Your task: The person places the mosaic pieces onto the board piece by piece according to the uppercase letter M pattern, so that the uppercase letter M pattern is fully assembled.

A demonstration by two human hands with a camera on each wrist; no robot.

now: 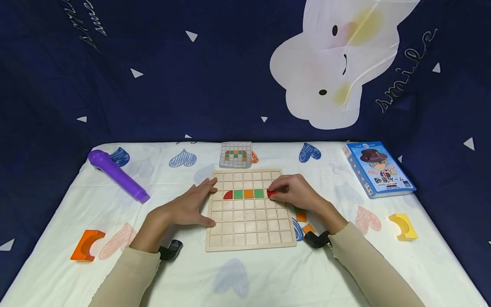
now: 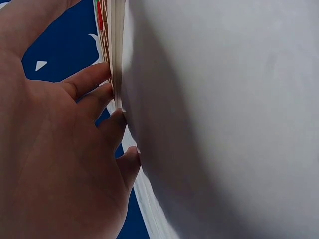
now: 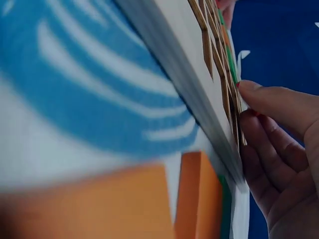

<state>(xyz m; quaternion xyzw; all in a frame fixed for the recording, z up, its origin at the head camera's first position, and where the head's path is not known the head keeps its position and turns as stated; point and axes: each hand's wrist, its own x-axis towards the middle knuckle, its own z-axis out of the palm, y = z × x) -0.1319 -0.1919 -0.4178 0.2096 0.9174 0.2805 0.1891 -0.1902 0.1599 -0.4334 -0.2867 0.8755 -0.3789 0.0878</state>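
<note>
A wooden grid board [image 1: 249, 226] lies on the white cloth. Along one of its upper rows sit a red quarter-round block [image 1: 228, 195], a green square block [image 1: 238, 194], an orange square block [image 1: 249, 193] and another green square block [image 1: 258, 193]. At the right end of that row my right hand [image 1: 299, 194] pinches a red block [image 1: 271, 193] between thumb and fingers; its shape is mostly covered. My left hand [image 1: 188, 207] rests against the board's left edge, thumb and fingers spread. In the left wrist view, the fingertips of the left hand [image 2: 75, 139] touch that edge.
Behind the board lies a grid pattern card [image 1: 235, 162]. Orange blocks [image 1: 301, 217] lie beside its right edge, near my wrist. Farther out are a purple toy microphone [image 1: 119, 175], an orange arched block [image 1: 87, 246], a yellow arched block [image 1: 404, 227] and a blue game box [image 1: 379, 168].
</note>
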